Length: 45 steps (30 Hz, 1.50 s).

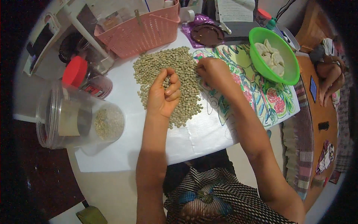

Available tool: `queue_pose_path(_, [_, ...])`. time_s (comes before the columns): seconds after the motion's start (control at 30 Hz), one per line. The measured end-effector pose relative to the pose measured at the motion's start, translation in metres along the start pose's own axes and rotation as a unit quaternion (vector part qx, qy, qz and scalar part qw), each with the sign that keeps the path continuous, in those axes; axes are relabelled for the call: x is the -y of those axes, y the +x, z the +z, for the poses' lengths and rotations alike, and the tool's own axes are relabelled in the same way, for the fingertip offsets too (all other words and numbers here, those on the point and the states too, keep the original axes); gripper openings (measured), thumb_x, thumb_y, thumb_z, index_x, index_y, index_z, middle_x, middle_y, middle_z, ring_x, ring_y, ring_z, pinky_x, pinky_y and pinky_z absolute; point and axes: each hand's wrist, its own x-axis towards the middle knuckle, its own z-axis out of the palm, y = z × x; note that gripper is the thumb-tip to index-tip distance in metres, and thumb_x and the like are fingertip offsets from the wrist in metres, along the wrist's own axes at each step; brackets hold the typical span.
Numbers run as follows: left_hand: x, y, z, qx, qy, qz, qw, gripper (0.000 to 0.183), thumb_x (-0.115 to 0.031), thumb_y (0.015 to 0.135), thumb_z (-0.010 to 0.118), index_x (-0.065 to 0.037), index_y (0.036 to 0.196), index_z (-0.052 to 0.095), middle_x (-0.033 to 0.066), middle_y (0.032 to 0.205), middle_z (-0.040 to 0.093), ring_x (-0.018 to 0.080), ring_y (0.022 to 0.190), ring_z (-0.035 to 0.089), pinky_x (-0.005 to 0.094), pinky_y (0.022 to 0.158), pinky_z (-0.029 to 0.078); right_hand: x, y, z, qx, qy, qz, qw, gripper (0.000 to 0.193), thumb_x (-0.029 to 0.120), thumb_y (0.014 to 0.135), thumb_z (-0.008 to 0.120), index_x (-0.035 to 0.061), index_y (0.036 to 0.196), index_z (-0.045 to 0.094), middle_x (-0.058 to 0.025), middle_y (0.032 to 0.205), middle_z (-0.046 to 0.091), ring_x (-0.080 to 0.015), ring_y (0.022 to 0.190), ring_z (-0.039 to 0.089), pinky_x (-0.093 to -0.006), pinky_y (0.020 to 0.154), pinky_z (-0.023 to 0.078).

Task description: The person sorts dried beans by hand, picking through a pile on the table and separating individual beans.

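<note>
A broad pile of dried greenish peas (186, 108) lies on the white sheet over the table. Above its middle, my left hand (164, 93) is turned palm up with its fingers curled in. Peas show in the gap by its thumb, but I cannot tell whether they lie in the palm or behind it. My right hand (215, 72) touches down at the pile's right edge, knuckles up and fingers bent together. Its fingertips are partly hidden, so what they pinch cannot be seen. Left of the pile is a large clear jar (85, 132) with some peas at its bottom.
A red-lidded jar (100, 86) and a pink basket (138, 37) line the back left. A brown round tray (207, 35) rests on purple wrapping behind the pile. At right, a green bowl (294, 71) holds dumplings on a flowered cover (257, 104). Another person's legs (332, 80) show far right.
</note>
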Motion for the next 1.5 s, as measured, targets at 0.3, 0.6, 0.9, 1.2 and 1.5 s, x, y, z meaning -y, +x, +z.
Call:
queue_pose_path(0.3, [0.011, -0.002, 0.002, 0.005, 0.043, -0.02, 0.999, 0.015, -0.019, 0.087, 0.041, -0.005, 0.086, 0.048, 0.0016, 0.067, 0.04, 0.0032, 0.042, 0.031, 0.0142, 0.031, 0.021, 0.0, -0.003, -0.007, 0.007, -0.053, 0.019, 0.998, 0.02, 0.022, 0.069, 0.06, 0.0033, 0.072, 0.052, -0.0156, 0.066, 0.056, -0.0331, 0.064, 0.055, -0.0403, 0.057, 0.043])
queue_pose_path(0.6, [0.015, 0.0, 0.001, 0.02, 0.04, -0.036, 0.998, 0.017, -0.019, 0.087, 0.041, -0.004, 0.087, 0.049, 0.003, 0.069, 0.044, 0.0042, 0.044, 0.033, 0.0143, 0.033, 0.022, -0.002, 0.0, -0.009, 0.005, -0.103, 0.011, 0.995, 0.016, 0.019, 0.071, 0.056, 0.0029, 0.072, 0.053, -0.0166, 0.069, 0.056, -0.0343, 0.067, 0.055, -0.0426, 0.059, 0.042])
queue_pose_path(0.9, [0.016, -0.001, 0.004, 0.001, 0.047, -0.031, 0.998, 0.016, -0.019, 0.087, 0.041, -0.004, 0.088, 0.048, 0.002, 0.068, 0.04, 0.0032, 0.043, 0.032, 0.0138, 0.031, 0.022, 0.003, -0.001, -0.012, 0.015, -0.178, -0.011, 0.984, 0.012, 0.009, 0.07, 0.052, 0.0023, 0.079, 0.057, -0.016, 0.078, 0.057, -0.0313, 0.072, 0.058, -0.0395, 0.061, 0.047])
queue_pose_path(1.2, [0.018, -0.003, 0.003, -0.009, 0.084, -0.035, 0.996, 0.018, -0.021, 0.088, 0.041, -0.005, 0.089, 0.048, 0.0031, 0.07, 0.045, 0.0033, 0.043, 0.032, 0.0136, 0.032, 0.022, 0.003, 0.0, -0.013, 0.004, 0.045, 0.0, 0.999, 0.01, 0.007, 0.07, 0.057, -0.0002, 0.077, 0.055, -0.0115, 0.068, 0.057, -0.0207, 0.058, 0.055, -0.03, 0.055, 0.044])
queue_pose_path(1.5, [0.022, -0.002, 0.007, -0.011, 0.107, -0.039, 0.993, 0.03, -0.027, 0.089, 0.037, 0.0, 0.09, 0.049, 0.0051, 0.072, 0.047, 0.0047, 0.045, 0.034, 0.0139, 0.035, 0.021, 0.03, -0.003, -0.022, 0.021, 0.468, -0.042, 0.883, 0.015, 0.011, 0.075, 0.059, -0.0007, 0.084, 0.056, -0.0024, 0.067, 0.058, -0.0079, 0.056, 0.053, -0.0199, 0.051, 0.043])
